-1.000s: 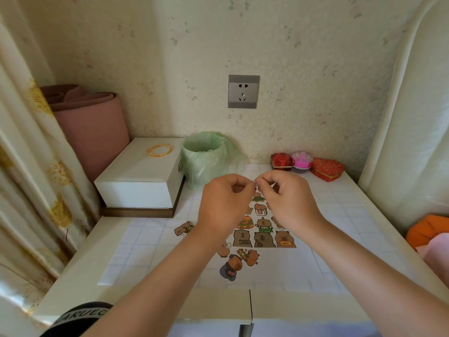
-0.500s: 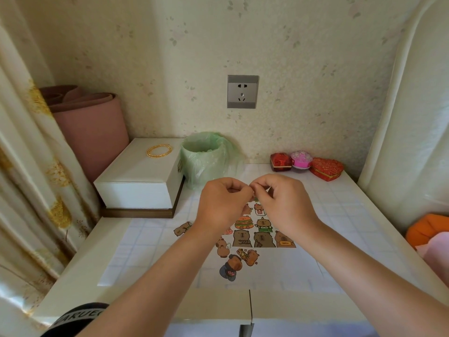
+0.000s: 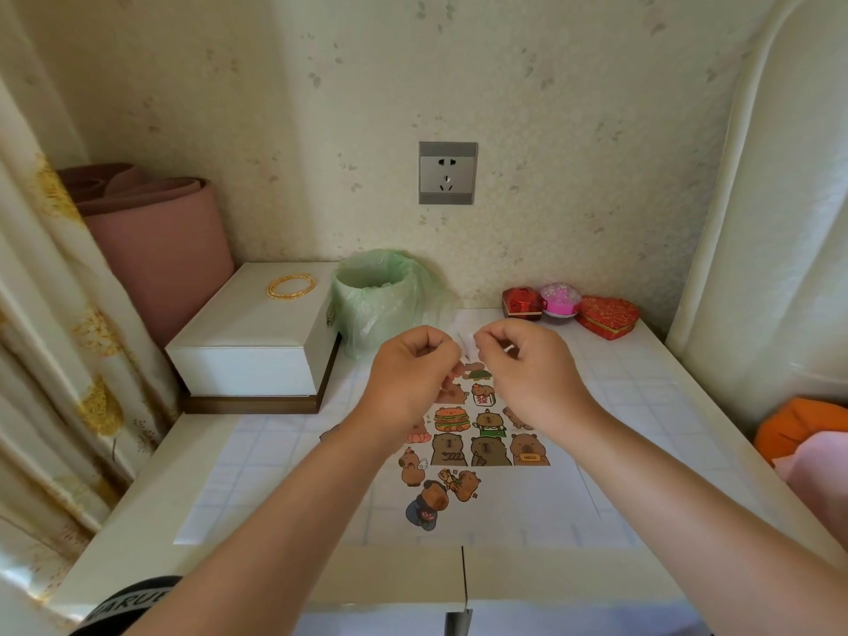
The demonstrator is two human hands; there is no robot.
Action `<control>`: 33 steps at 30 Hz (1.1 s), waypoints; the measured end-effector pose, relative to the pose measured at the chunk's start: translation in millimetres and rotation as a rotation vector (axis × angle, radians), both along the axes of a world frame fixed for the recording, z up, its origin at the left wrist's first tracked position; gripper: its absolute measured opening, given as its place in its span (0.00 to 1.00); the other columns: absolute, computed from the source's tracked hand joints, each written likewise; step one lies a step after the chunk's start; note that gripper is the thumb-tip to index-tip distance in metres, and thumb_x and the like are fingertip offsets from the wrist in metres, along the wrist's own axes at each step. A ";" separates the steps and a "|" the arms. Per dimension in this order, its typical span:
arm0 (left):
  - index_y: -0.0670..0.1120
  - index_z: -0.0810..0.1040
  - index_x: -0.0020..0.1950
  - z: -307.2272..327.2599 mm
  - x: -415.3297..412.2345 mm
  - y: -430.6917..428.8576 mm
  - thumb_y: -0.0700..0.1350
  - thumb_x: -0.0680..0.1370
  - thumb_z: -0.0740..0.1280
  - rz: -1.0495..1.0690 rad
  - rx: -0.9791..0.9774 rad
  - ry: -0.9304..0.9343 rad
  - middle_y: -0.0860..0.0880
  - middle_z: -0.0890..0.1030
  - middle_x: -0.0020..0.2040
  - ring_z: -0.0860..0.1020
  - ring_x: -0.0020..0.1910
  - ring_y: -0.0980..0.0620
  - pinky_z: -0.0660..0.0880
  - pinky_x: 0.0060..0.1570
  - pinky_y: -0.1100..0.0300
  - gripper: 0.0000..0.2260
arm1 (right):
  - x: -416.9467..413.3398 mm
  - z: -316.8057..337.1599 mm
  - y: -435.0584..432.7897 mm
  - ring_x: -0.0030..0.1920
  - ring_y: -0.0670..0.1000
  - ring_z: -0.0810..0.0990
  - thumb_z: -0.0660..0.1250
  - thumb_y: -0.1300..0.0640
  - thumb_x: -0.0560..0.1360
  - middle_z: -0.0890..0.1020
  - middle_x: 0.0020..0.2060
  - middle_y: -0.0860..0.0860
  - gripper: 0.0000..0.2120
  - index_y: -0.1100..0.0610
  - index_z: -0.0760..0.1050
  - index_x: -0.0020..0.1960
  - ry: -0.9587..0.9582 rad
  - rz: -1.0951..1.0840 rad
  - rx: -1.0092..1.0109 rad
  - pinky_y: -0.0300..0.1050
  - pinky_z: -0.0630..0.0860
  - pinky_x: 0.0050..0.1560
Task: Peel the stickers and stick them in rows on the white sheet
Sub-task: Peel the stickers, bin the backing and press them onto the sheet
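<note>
Far left, a curtain [image 3: 46, 360] runs out of frame. Next is a pink rolled mat [image 3: 160, 250], its bottom hidden behind a white box [image 3: 257, 346] w/ a gold bead ring [image 3: 291, 286] on the lid. A green-bagged bin [image 3: 381, 296] sits just beside the box; I can't make out its contents.

The white sheet [image 3: 257, 488] lies flat on the table [image 3: 137, 566], its near edge close to the table front. My left hand [image 3: 413, 378] is raised above the sheet's far part, fingers curled, pinching the held sticker [image 3: 464, 342] at its left end. That's a small pale slip and I can't read the print. My right hand [image 3: 527, 369] pinches the other end, knuckles toward me.

Below the hands, the stuck stickers [image 3: 472, 442], capybaras and a burger, sit in rough rows mid-sheet. The top ones are partly covered by both hands, and one at the left is mostly under my forearm.

Wall socket [image 3: 447, 173] is above. At the back right are a red box [image 3: 522, 302], a pink item [image 3: 560, 299] (unclear what) and a red heart box [image 3: 606, 316]. An orange thing [image 3: 798, 424] is cut off at the right.
</note>
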State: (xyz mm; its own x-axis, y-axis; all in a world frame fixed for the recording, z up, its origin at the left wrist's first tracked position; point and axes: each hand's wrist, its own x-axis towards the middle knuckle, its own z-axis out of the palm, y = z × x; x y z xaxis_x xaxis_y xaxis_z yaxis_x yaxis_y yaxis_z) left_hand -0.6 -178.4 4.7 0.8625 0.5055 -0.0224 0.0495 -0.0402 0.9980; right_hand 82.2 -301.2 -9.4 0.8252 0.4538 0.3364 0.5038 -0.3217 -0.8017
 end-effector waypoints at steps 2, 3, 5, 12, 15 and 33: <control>0.43 0.77 0.38 0.2 0.0 4.4 0.36 0.76 0.64 0.009 0.019 0.037 0.48 0.80 0.33 0.73 0.27 0.57 0.73 0.28 0.66 0.08 | 3.4 1.3 0.0 0.29 0.42 0.75 0.63 0.54 0.81 0.77 0.30 0.42 0.08 0.49 0.79 0.46 0.084 -0.016 0.027 0.41 0.71 0.36; 0.43 0.77 0.38 -0.4 0.2 7.9 0.37 0.76 0.64 0.020 0.046 0.066 0.51 0.79 0.31 0.73 0.28 0.55 0.74 0.29 0.65 0.07 | 5.0 2.3 -0.1 0.28 0.44 0.75 0.62 0.55 0.81 0.77 0.29 0.42 0.08 0.49 0.79 0.46 0.118 -0.024 0.037 0.43 0.72 0.35; 0.45 0.77 0.39 -2.7 0.5 18.6 0.40 0.75 0.64 0.060 0.107 0.137 0.52 0.79 0.32 0.72 0.29 0.54 0.77 0.33 0.61 0.06 | 7.6 4.8 0.7 0.26 0.48 0.74 0.62 0.55 0.82 0.76 0.27 0.45 0.09 0.49 0.78 0.45 0.183 -0.034 0.062 0.49 0.75 0.35; 0.43 0.77 0.38 1.6 -12.7 70.6 0.46 0.73 0.66 0.210 0.253 0.231 0.51 0.78 0.32 0.74 0.33 0.50 0.77 0.42 0.54 0.07 | 16.7 5.2 25.0 0.27 0.50 0.74 0.61 0.53 0.83 0.77 0.30 0.50 0.09 0.55 0.79 0.52 0.196 -0.077 0.084 0.47 0.75 0.32; 0.45 0.76 0.38 7.0 -19.7 86.8 0.43 0.74 0.64 0.150 0.189 0.239 0.49 0.78 0.33 0.73 0.33 0.50 0.76 0.38 0.57 0.06 | 21.3 7.4 46.1 0.31 0.52 0.76 0.62 0.53 0.82 0.78 0.31 0.52 0.10 0.55 0.78 0.45 0.094 -0.066 0.059 0.55 0.79 0.41; 0.42 0.79 0.49 -3.9 -52.2 157.2 0.44 0.77 0.62 0.066 0.182 0.287 0.51 0.80 0.35 0.73 0.30 0.52 0.72 0.33 0.61 0.08 | 79.6 43.8 199.2 0.47 0.61 0.83 0.61 0.64 0.69 0.84 0.44 0.58 0.10 0.61 0.81 0.43 -0.307 -0.075 -0.569 0.57 0.82 0.43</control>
State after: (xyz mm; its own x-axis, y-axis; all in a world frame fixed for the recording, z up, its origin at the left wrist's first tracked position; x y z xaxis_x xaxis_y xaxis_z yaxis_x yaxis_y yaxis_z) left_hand -52.8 -21.2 0.8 0.7997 0.5776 -0.1639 0.3356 -0.2037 0.9197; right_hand 161.9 -102.0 34.4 0.7663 0.5752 0.2863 0.6423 -0.6970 -0.3190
